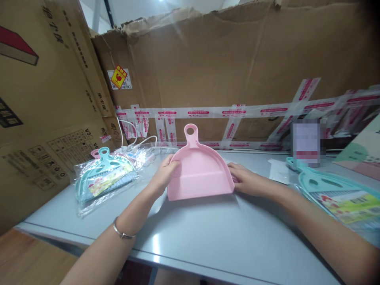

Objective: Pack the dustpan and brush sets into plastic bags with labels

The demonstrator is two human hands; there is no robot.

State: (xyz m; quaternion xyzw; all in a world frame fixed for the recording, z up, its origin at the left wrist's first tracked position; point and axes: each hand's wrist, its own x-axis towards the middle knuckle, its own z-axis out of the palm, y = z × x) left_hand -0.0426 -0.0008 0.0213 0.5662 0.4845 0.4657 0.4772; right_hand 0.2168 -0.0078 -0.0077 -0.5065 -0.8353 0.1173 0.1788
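Observation:
A pink dustpan [198, 166] is tilted up above the grey table, its ring handle pointing upward and its open scoop side facing me. On its left edge my left hand [166, 174] is closed, thumb on the front and fingers hidden behind. My right hand [245, 179] grips the lower right edge, its fingertips partly out of sight behind the pan. To the left lies a clear plastic bag holding a teal dustpan and brush set [103, 176] with a printed label, a bit of pink handle showing behind. Another teal dustpan set [338, 190] lies beyond my right forearm.
A large cardboard box [208, 63] with pink-and-white tape stands along the table's back. Another printed carton [44, 118] rises at the left. White cables [148, 138] and clear packaging lie near the back. A blurred upright rectangle [306, 142] and white paper [279, 171] are at right.

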